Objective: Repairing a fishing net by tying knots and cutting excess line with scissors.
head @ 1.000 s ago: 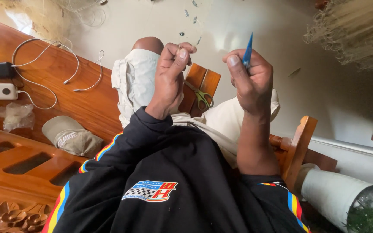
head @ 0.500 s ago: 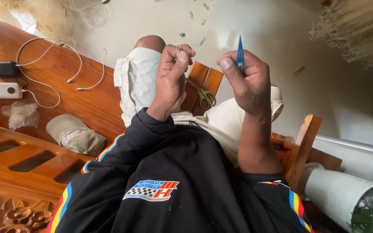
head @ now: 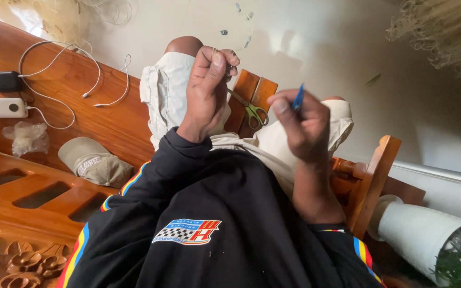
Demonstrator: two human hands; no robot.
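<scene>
Left hand raised over the lap, fingers curled and pinching a thin pale strand at the thumb tip. Right hand closed on a slim blue tool, gripped low, tip upward. Probably light and stiff, that tool; strand likely limp, slippery, best pinched close.

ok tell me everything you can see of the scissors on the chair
The scissors are small, with yellow-green loop handles that look like plastic and thin, dull metal blades. They look shut or nearly so. They lie flat on the wooden chair seat between the person's legs, handles toward the person, blades pointing up-left. The blade tips run behind the left hand, so they are hidden. Neither hand appears to hold them.
</scene>
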